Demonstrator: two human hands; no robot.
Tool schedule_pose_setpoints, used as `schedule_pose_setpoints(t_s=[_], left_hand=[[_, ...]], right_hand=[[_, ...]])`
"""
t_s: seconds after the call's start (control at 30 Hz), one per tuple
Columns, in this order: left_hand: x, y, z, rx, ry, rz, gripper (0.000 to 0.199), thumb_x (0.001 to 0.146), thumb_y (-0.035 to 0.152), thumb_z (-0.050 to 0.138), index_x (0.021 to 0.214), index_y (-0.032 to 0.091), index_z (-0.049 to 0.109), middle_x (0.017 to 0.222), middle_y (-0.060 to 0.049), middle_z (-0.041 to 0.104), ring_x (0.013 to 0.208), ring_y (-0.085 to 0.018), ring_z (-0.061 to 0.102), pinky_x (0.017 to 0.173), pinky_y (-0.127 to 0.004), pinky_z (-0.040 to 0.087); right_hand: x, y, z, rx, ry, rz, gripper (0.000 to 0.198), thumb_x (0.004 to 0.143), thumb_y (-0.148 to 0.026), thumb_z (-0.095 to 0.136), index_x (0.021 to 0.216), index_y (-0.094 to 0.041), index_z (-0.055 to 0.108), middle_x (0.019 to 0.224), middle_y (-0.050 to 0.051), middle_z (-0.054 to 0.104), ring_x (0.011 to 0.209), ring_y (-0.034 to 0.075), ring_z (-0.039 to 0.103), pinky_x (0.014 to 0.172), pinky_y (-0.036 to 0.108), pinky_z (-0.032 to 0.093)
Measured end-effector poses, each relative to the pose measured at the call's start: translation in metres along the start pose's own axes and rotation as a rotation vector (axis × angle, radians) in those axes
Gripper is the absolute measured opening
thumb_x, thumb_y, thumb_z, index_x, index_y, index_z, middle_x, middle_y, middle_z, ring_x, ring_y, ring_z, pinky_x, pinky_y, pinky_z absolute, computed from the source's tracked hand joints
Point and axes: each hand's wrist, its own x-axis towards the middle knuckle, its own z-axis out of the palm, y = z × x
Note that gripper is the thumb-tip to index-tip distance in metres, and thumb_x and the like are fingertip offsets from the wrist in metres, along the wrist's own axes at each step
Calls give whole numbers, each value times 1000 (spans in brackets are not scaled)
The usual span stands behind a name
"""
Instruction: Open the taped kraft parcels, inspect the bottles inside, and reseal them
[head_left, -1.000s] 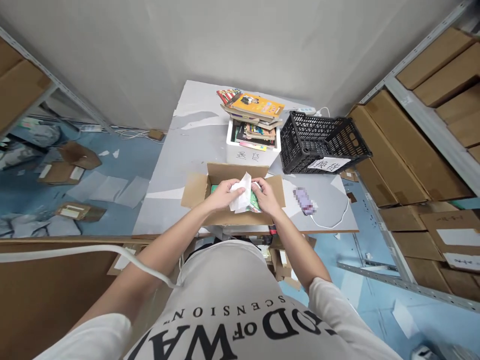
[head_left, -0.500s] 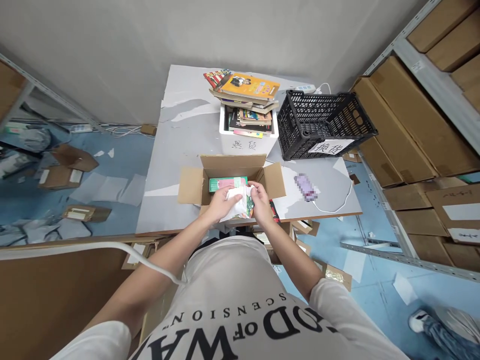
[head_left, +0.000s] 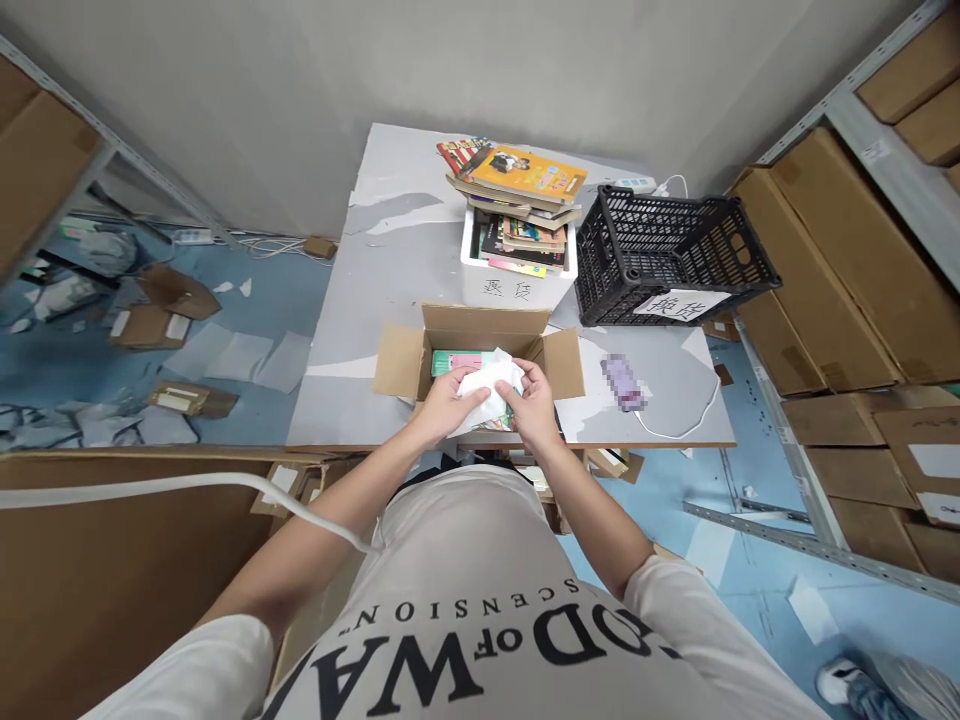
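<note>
Blue floor point(head_left: 262, 295) flanks the grey table point(head_left: 405, 265) — hands point(head_left: 444, 408) grip a white sheet point(head_left: 486, 386).

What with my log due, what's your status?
Left hand, right hand: both holding white paper. Open box below, green pack inside. Side flaps spread outward, not blocking.

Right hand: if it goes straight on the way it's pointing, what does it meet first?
The white sheet, which the right hand is touching. Beyond that, probably the box's far flap, though depth is hard to judge here.
</note>
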Motion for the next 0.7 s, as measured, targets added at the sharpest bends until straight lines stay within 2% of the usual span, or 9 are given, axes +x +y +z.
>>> schedule_pose_setpoints(t_s=[0.07, 0.13, 0.23, 0.3, 0.4, 0.47, 0.53, 0.63, 0.7], left_hand=[[-4, 9, -16, -35, 78, 11, 54, 62, 49, 77, 101, 14, 61, 85, -5, 69, 68, -15, 64, 59, -25, 52], [-8, 19, -49, -76, 249, 81, 56, 61, 50, 78, 100, 14, 61, 89, -6, 69, 73, -17, 65, 64, -27, 54], [-12, 25, -126, -100, 631, 283, 50, 70, 48, 72, 106, 15, 58, 100, -6, 69, 89, -17, 66, 77, -28, 55], [-11, 12, -180, -103, 868, 353, 41, 74, 37, 69, 106, 15, 57, 102, -4, 68, 92, -14, 65, 84, -27, 54], [-2, -33, -235, -71, 1047, 85, 32, 75, 19, 63, 105, 10, 56, 93, -3, 68, 84, -13, 65, 80, -29, 55], [8, -67, -244, -53, 1061, -140, 30, 74, 13, 59, 104, 8, 56, 87, -6, 67, 81, -16, 66, 76, -31, 57], [18, -96, -236, 65, 1007, -308, 31, 73, 12, 59, 103, 7, 56, 83, -7, 67, 81, -18, 67, 73, -33, 57], [30, -122, -215, 241, 876, -417, 33, 73, 16, 62, 104, 6, 56, 89, -10, 68, 88, -23, 67, 77, -37, 56], [37, -130, -206, 346, 828, -465, 42, 70, 21, 69, 106, 5, 55, 100, -16, 67, 102, -30, 64, 87, -44, 52]], right_hand=[[2, -6, 0, -7, -61, -34, 65, 65, -48, 77, 116, -23, 46, 114, 10, 65, 102, 21, 65, 89, 38, 54], [5, -12, -4, -31, -112, -74, 68, 67, -50, 75, 122, -26, 42, 128, 11, 58, 109, 22, 63, 96, 40, 50], [11, -16, -21, -83, -105, -92, 65, 72, -53, 70, 124, -27, 41, 135, 12, 53, 104, 21, 65, 98, 44, 49], [13, -13, -36, -125, -43, -87, 62, 74, -53, 69, 123, -27, 42, 133, 13, 54, 97, 20, 67, 97, 44, 50], [14, -4, -57, -207, 53, -63, 57, 76, -53, 66, 121, -26, 44, 129, 12, 56, 88, 17, 68, 92, 43, 52], [15, 2, -67, -283, 40, -30, 54, 76, -51, 65, 119, -25, 47, 124, 11, 58, 83, 15, 67, 88, 41, 53], [18, 5, -73, -387, -39, -4, 50, 77, -47, 66, 118, -23, 50, 119, 11, 61, 79, 14, 65, 84, 39, 54], [27, 5, -72, -614, -177, -15, 43, 80, -39, 63, 118, -22, 53, 118, 10, 62, 80, 15, 64, 82, 38, 53], [38, 0, -67, -812, -274, -44, 39, 82, -33, 59, 119, -21, 55, 117, 10, 63, 84, 17, 64, 84, 38, 51]])
